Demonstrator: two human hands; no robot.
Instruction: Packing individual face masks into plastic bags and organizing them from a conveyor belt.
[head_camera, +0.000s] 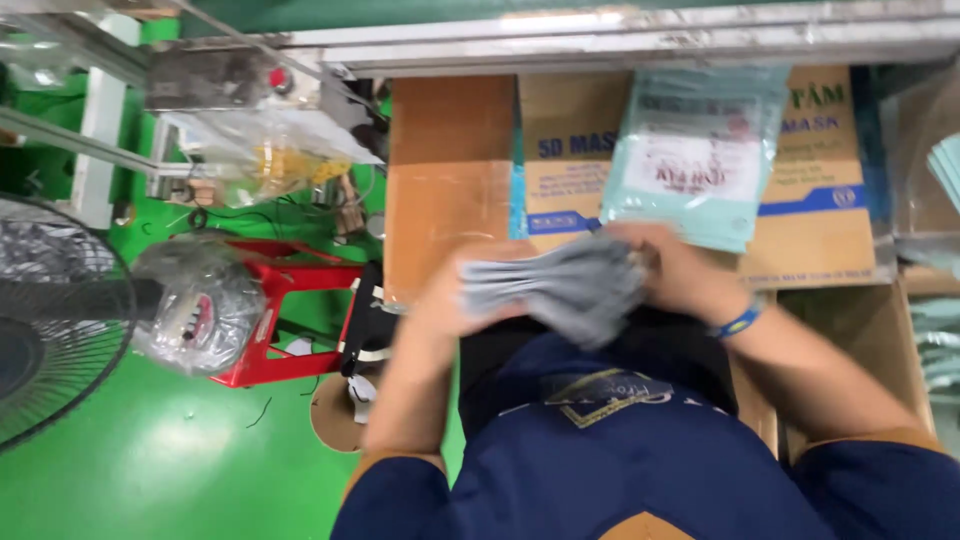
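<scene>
A stack of grey face masks (565, 288) is held between both my hands just above my lap. My left hand (452, 298) grips its left end and my right hand (680, 272) grips its right end. A blue band circles my right wrist. Just beyond my right hand, a pale green plastic packet (695, 160) lies on a brown cardboard box (815, 215). The picture is blurred by motion.
A plain cardboard box (445, 185) stands beside the printed one. An open carton (870, 350) is at my right, with pale green packets (940, 340) further right. A red stool (285, 325), a clear bag (195, 305) and a fan (50, 320) stand on the green floor at left.
</scene>
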